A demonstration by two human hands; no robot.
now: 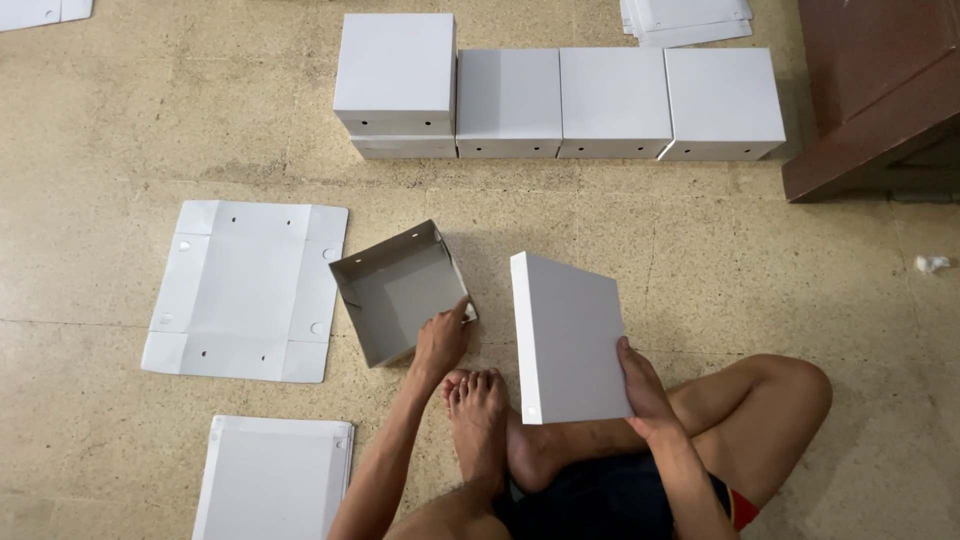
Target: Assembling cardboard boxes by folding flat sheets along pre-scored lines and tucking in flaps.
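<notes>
On floor [120, 150], left hand [440, 340] touches open box [395, 290]

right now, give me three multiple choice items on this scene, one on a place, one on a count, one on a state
1. Where does the flat unfolded sheet lie compared with the open box?
A. to its left
B. on top of it
C. inside it

2. How many closed white boxes stand in the row at the top?
A. two
B. five, one of them stacked on another
C. nine

3. What is the right hand doing?
A. resting flat on the floor
B. holding the lid by its edge
C. holding scissors

Answers:
1. A, the sheet lies on the floor left of the open box, which the left hand touches at a corner.
2. B, four stand side by side and the leftmost carries one more on top.
3. B, the fingers wrap the lid's right edge, with the lid tilted up.
</notes>
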